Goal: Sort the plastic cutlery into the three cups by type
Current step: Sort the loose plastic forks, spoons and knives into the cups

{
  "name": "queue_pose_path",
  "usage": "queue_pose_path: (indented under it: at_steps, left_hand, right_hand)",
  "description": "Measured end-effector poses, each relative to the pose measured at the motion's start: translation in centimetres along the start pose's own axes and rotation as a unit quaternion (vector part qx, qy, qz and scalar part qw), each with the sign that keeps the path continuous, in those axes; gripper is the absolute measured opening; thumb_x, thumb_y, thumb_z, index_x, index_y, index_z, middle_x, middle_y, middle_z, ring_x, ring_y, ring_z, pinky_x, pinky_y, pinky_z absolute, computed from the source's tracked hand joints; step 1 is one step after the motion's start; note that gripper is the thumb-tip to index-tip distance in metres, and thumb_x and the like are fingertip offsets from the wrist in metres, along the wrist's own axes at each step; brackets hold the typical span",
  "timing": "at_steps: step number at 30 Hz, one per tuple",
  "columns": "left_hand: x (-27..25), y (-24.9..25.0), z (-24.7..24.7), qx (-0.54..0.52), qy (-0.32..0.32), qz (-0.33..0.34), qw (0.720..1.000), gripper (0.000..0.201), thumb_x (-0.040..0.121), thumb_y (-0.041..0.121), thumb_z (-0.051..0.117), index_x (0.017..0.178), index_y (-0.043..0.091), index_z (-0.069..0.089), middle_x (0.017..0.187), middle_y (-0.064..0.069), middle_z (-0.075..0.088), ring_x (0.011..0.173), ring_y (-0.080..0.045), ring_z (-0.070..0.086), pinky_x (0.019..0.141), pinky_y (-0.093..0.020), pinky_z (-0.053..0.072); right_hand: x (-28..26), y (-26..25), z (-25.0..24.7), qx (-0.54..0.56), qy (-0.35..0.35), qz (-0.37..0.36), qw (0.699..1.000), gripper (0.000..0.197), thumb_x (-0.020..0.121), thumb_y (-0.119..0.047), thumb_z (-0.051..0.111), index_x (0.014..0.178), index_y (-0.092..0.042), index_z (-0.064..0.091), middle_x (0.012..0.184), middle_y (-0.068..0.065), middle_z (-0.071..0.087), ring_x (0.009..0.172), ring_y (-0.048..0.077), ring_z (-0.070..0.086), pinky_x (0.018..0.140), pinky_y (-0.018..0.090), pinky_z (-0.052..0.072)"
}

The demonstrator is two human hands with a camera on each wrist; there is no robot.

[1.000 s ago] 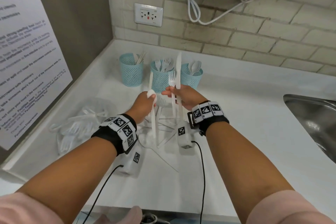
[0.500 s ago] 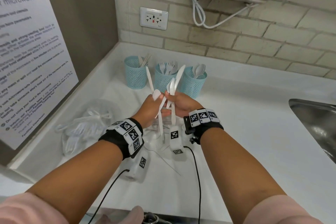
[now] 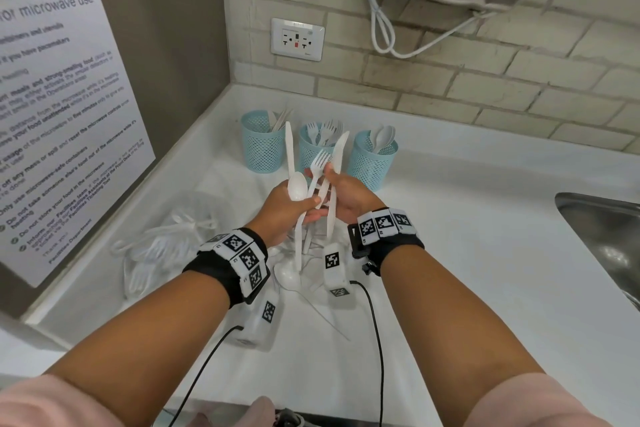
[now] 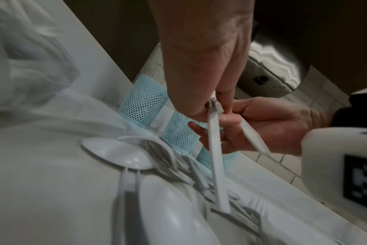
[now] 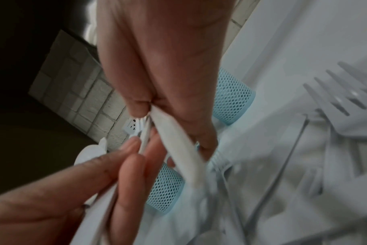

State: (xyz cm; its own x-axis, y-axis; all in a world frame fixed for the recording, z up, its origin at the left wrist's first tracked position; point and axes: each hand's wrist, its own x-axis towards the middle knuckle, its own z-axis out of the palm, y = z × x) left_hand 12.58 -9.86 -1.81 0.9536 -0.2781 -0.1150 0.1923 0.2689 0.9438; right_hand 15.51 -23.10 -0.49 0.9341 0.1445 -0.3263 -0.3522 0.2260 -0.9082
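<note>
Three blue mesh cups stand at the back: the left cup point(image 3: 261, 146) holds knives, the middle cup point(image 3: 313, 152) forks, the right cup point(image 3: 372, 166) spoons. Above the counter my left hand point(image 3: 304, 204) holds a white spoon point(image 3: 297, 185) and a knife point(image 3: 289, 146) upright. My right hand point(image 3: 329, 184) grips another knife point(image 3: 338, 152) and a fork point(image 3: 319, 163). The two hands touch, and in the right wrist view my left fingertips point(image 5: 134, 149) pinch the fork's thin handle. A pile of loose white cutlery point(image 3: 294, 270) lies on the counter under the hands.
A crumpled clear plastic bag point(image 3: 166, 243) lies left of the pile by the side wall. A steel sink point(image 3: 606, 236) is set in the counter at the right. A wall socket point(image 3: 298, 39) and a hanging white cable point(image 3: 384, 31) are behind the cups.
Both hands rose from the pile and came together. The fork and knife in the right hand tilted left, and the left fingers now reach the fork's handle.
</note>
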Motion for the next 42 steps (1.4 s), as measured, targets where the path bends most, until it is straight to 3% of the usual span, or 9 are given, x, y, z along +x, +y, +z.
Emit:
queue_pose_path:
  at_steps: [5,11,15,20,24,28,33,37,42]
  left_hand:
    - [-0.2,0.2,-0.1,0.014,-0.011,-0.019,1.000,0.035,0.087,-0.003,0.061,0.121,-0.001,0.051,0.095,-0.015,0.070,0.068,-0.020,0.072,0.068,-0.027,0.060]
    - [-0.2,0.4,-0.1,0.028,-0.009,-0.023,0.999,0.035,0.086,-0.003,0.061,0.120,-0.003,0.051,0.096,-0.016,0.069,0.066,-0.020,0.072,0.063,-0.025,0.059]
    - [-0.4,0.5,-0.2,0.050,-0.031,-0.025,0.998,0.031,0.086,-0.004,0.061,0.115,0.001,0.052,0.098,-0.014,0.068,0.068,-0.020,0.072,0.066,-0.027,0.060]
    - [-0.2,0.7,-1.0,0.049,-0.039,-0.030,0.998,0.028,0.090,0.003,0.059,0.116,0.003,0.048,0.096,-0.016,0.069,0.070,-0.022,0.072,0.070,-0.027,0.060]
    - [-0.3,0.9,-1.3,0.049,-0.041,-0.044,0.997,0.017,0.093,0.007,0.055,0.107,0.007,0.046,0.094,-0.012,0.070,0.067,-0.016,0.072,0.058,-0.019,0.056]
    - [-0.5,1.2,-1.3,0.116,-0.053,-0.057,0.990,0.006,0.095,0.014,0.053,0.098,0.014,0.048,0.093,-0.002,0.073,0.049,-0.005,0.056,0.040,-0.014,0.038]
    - [-0.5,1.6,-1.6,0.132,-0.078,-0.094,0.984,0.006,0.095,0.014,0.054,0.091,0.017,0.050,0.097,-0.005,0.072,0.043,-0.004,0.044,0.037,-0.012,0.032]
    - [-0.4,1.7,-1.7,0.110,-0.057,-0.080,0.989,0.003,0.094,0.015,0.055,0.095,0.016,0.052,0.099,-0.008,0.072,0.045,-0.003,0.043,0.038,-0.012,0.033]
    - [0.3,2.1,-2.6,0.004,0.054,-0.012,0.998,0.014,0.098,0.019,0.048,0.109,0.011,0.053,0.088,-0.005,0.072,0.042,0.000,0.040,0.038,-0.010,0.032]
  right_hand:
    - [-0.1,-1.7,-0.4,0.057,0.063,-0.063,0.994,0.042,0.100,-0.043,0.028,0.095,-0.016,0.060,0.088,0.005,0.062,0.077,0.018,0.059,0.072,0.034,0.050]
    - [0.2,-2.2,-0.4,0.107,0.028,-0.066,0.992,0.042,0.100,-0.044,0.027,0.113,-0.016,0.055,0.114,0.003,0.059,0.105,0.021,0.056,0.089,0.038,0.046]
    - [0.6,-1.9,-0.8,0.070,0.016,-0.094,0.993,0.045,0.102,-0.034,0.027,0.128,-0.005,0.050,0.114,0.001,0.056,0.105,0.019,0.054,0.096,0.039,0.042]
    - [1.3,-2.4,-1.8,0.181,0.163,-0.171,0.955,0.036,0.102,-0.034,0.031,0.091,-0.011,0.057,0.085,0.005,0.060,0.076,0.014,0.057,0.066,0.025,0.048]
    - [1.0,-3.5,-2.0,0.228,0.193,-0.161,0.941,0.020,0.098,-0.035,0.044,0.091,-0.022,0.057,0.062,-0.003,0.041,0.037,0.004,0.032,0.034,0.016,0.027]
    - [0.5,-3.8,-1.4,0.020,0.150,-0.125,0.981,0.008,0.089,-0.024,0.062,0.084,-0.019,0.059,0.058,-0.003,0.032,0.034,0.003,0.026,0.032,0.016,0.020]
    - [0.6,-3.9,-0.6,-0.152,0.138,-0.126,0.970,0.015,0.083,-0.029,0.070,0.077,-0.019,0.061,0.054,-0.002,0.031,0.040,0.008,0.025,0.036,0.018,0.023]
    - [0.9,-4.0,-0.7,-0.097,0.138,-0.132,0.977,0.018,0.088,-0.017,0.062,0.073,-0.016,0.053,0.060,-0.001,0.036,0.037,0.006,0.027,0.034,0.017,0.022]
    - [0.8,-3.8,-2.3,0.040,0.146,-0.118,0.981,0.019,0.088,-0.006,0.048,0.070,-0.013,0.048,0.063,0.000,0.048,0.032,0.003,0.024,0.032,0.016,0.017]
